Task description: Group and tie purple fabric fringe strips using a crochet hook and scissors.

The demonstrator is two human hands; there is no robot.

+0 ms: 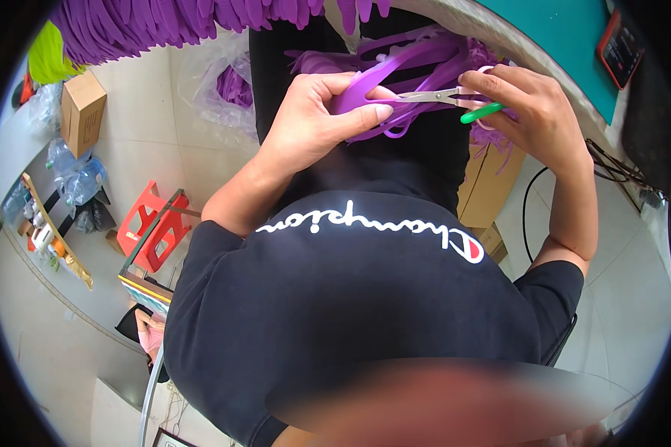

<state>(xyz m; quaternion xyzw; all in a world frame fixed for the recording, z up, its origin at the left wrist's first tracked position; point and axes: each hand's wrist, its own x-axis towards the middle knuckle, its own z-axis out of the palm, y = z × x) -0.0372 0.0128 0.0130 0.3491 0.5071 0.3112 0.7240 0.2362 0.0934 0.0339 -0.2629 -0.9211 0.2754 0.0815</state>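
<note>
My left hand [313, 115] pinches a soft, translucent purple rubbery piece [384, 78] between thumb and fingers. Its long strips and loops hang over my dark-clothed lap. In my right hand [533, 112] is a pair of scissors [438, 96] with pale pink handles. The metal blades point left, their tips against the purple piece by my left thumb; whether they are parted is hard to see. A short green grip [482, 113] juts out below my right fingers, and I cannot tell if it belongs to the scissors. More purple strips lie behind.
A heap of purple finger-like pieces [156, 26] fills the far left. A clear bag [220, 93] with purple scraps lies on the floor. At right are a teal mat [555, 41], a phone [620, 51] and a cardboard box [484, 186]. A red stool [153, 227] stands left.
</note>
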